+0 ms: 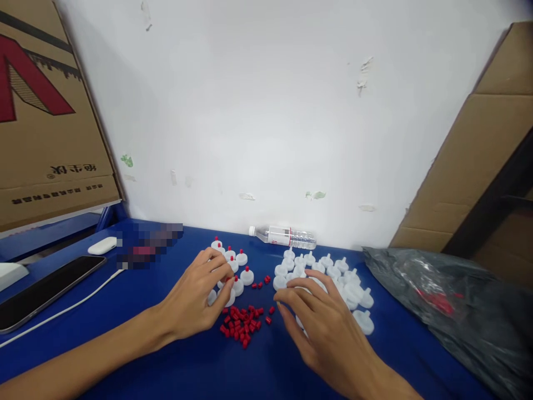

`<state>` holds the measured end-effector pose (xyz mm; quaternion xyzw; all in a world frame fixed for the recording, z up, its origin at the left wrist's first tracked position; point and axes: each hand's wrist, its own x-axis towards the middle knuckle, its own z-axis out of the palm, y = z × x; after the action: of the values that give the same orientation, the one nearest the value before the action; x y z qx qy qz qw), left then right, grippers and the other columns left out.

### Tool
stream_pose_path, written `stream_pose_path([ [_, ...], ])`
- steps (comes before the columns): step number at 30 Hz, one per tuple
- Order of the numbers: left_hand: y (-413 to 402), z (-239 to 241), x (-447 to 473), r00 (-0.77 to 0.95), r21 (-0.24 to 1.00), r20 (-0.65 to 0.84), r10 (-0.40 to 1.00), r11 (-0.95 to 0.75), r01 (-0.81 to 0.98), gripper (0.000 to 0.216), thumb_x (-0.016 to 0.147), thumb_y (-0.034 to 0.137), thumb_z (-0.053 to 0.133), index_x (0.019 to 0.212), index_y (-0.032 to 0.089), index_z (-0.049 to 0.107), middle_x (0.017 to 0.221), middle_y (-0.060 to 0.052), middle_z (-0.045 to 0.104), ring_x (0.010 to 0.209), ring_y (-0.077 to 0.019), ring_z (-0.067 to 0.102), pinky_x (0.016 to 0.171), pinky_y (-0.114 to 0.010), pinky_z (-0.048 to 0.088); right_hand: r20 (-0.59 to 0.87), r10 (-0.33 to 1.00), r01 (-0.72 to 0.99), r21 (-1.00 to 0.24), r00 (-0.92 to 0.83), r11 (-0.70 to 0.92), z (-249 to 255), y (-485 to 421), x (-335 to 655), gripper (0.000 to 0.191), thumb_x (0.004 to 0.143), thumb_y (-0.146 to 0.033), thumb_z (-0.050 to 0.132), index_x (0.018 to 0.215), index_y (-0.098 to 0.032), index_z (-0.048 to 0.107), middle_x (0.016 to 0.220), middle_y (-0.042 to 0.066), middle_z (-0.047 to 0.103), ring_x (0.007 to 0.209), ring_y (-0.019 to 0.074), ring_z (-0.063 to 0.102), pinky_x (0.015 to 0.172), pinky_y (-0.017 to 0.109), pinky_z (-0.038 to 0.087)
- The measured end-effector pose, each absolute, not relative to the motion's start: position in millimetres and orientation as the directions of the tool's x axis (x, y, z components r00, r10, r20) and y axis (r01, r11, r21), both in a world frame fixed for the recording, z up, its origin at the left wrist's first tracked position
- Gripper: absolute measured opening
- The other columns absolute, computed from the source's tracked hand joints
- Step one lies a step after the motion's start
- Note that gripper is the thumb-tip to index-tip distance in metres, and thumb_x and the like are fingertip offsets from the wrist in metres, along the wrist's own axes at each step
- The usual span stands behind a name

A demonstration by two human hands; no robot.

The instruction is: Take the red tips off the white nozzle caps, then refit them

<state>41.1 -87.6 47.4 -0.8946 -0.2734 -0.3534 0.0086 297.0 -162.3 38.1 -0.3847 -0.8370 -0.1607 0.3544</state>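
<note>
Right hand: the right hand (328, 328) sits low on the blue table (187, 366), palm down, fingers spread and curled, fingertips (287, 291) landing on the near edge of the plain white caps (333, 278). It may be pinching one cap, but I cannot tell, the fingers cover the spot.

Left hand: the left hand (195, 303) is half closed, thumb and forefinger pinched together at the capped pieces; something small seems gripped there, though what exactly is hidden.

Red plugs: the pile of red plugs (244, 322) lies right between the two hands, just beside the left hand's knuckles and a little to the left of the right hand's fingertips. A few strays are scattered just beyond the pile.

Finished caps: white caps with red tips (239, 261) cluster just beyond the left hand's fingertips, some touching them.

Plain caps: the white heap spreads beyond and to the right of the right hand, partly under it.

Black bag: a dark plastic bag (453, 300) lies well off to the right of the right hand.

Phone: a dark phone (45, 291) with a white cable (75, 305) lies well to the left of the left hand, and a small white case (102, 245) rests just beyond it.

Bottle: a clear water bottle (283, 236) lies on its side beyond both cap groups, against the white wall (266, 111).

Boxes: cardboard boxes (45, 122) stand far left and far right.
</note>
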Motion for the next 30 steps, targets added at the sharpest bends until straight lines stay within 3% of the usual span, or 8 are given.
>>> stream_pose_path([
  [3,-83.6,44.7,41.1,0.619,0.156,0.592,0.516,-0.827,0.541,0.019,0.098,0.015,0.046,0.082,0.019,0.056,0.084,-0.005,0.061,0.094,-0.0251,0.049,0.084,-0.04,0.044,0.7,0.559,0.787,0.008,-0.445,0.617,36.0,-159.6,299.3,0.021,0.099,-0.009,0.049,0.112,-0.021,0.061,0.094,0.003,0.072,0.101,0.0222,0.066,0.11,0.05,0.037],
  [12,-82.2,42.8,38.1,0.654,0.092,0.556,0.513,-0.82,0.565,0.018,0.096,0.015,0.048,0.083,0.018,0.058,0.085,-0.006,0.062,0.096,-0.0257,0.049,0.086,-0.043,0.043,0.602,0.687,0.882,0.064,-0.407,0.467,23.6,-153.1,305.5,0.022,0.102,-0.025,0.052,0.121,-0.025,0.063,0.12,0.005,0.071,0.12,0.0303,0.061,0.114,0.062,0.033],
  [25,-77.3,38.5,35.9,0.686,0.003,0.464,0.56,-0.775,0.631,0.021,0.1,0.019,0.049,0.086,0.017,0.064,0.085,-0.007,0.063,0.095,-0.0261,0.05,0.088,-0.044,0.042,0.586,0.694,0.883,0.083,-0.418,0.462,20.2,-152.9,306.7,0.022,0.104,-0.027,0.049,0.113,-0.025,0.069,0.116,0.006,0.072,0.118,0.0305,0.063,0.115,0.065,0.033],
  [30,-78.7,37.3,35.9,0.686,-0.049,0.434,0.584,-0.746,0.665,0.021,0.101,0.018,0.047,0.088,0.017,0.064,0.09,-0.009,0.063,0.097,-0.0271,0.05,0.085,-0.044,0.043,0.554,0.699,0.867,0.091,-0.452,0.489,17.4,-152.0,308.7,0.021,0.104,-0.027,0.049,0.104,-0.024,0.07,0.104,0.007,0.073,0.118,0.0308,0.063,0.114,0.065,0.033],
])
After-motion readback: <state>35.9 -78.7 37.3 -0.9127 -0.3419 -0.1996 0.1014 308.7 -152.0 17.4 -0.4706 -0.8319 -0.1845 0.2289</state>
